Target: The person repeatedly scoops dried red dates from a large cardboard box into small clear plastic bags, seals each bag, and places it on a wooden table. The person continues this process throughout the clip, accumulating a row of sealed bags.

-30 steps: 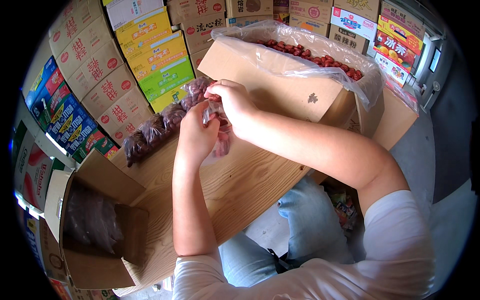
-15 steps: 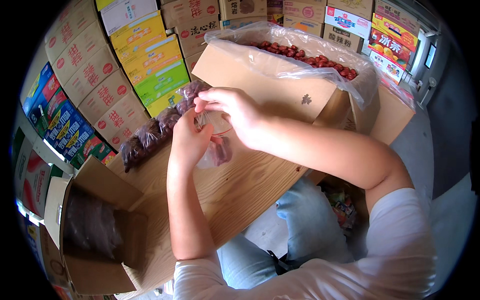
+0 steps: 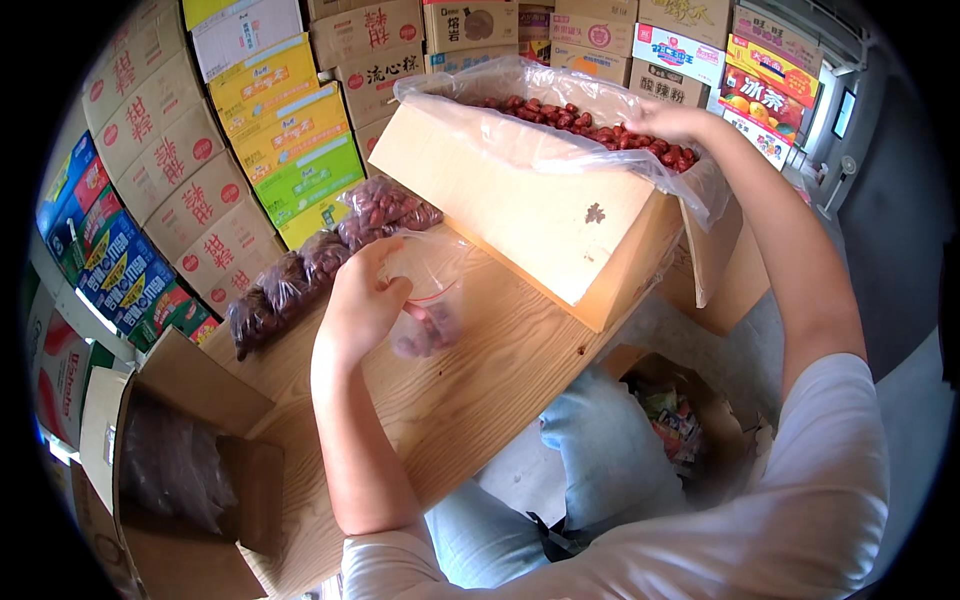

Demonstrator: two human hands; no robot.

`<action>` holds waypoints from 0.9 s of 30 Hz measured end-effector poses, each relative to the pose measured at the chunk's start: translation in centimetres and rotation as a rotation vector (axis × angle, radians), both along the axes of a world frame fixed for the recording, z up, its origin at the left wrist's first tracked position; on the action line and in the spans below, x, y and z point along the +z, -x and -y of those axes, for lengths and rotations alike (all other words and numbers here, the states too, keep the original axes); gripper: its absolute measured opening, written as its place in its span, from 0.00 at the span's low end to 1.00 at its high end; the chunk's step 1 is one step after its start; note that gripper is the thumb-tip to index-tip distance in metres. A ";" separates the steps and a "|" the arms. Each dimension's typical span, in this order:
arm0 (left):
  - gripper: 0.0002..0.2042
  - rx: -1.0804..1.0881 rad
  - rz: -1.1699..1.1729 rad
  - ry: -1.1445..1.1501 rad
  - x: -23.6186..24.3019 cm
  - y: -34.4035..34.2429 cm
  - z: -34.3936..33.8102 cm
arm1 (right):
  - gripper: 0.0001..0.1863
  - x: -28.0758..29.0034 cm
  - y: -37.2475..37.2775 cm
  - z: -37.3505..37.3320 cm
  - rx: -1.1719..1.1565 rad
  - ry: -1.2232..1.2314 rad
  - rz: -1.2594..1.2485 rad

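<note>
My left hand is closed on the upper edge of a clear plastic bag with a red line across it. A few red dates lie in its bottom, just above or on the wooden table. My right hand has reached to the back right of a big cardboard box lined with clear plastic. There it touches the heap of red dates; its fingertips are hidden, so their grip does not show. Several filled bags of dates stand in a row along the table's far left edge.
Left of the wooden table stands an open carton holding clear plastic bags. Stacked cartons wall off the far side. Below the table, right of my knees, an open box holds colourful wrappers.
My right hand has left the bag and moved right, up into the date box. My left hand keeps the bag, now hanging more open, and has shifted slightly left. The view has shifted a little.
</note>
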State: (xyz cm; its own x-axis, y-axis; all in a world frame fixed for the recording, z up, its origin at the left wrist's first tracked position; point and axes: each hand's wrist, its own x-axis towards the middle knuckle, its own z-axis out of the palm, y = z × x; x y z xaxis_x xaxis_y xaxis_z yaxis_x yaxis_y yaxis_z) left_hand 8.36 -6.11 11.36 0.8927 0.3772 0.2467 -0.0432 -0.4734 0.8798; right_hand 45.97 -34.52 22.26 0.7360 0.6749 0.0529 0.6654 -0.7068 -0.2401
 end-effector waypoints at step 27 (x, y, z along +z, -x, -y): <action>0.22 -0.002 0.028 -0.096 -0.6 0.1 -0.7 | 0.18 -0.8 2.5 -0.5 -0.309 0.218 -0.365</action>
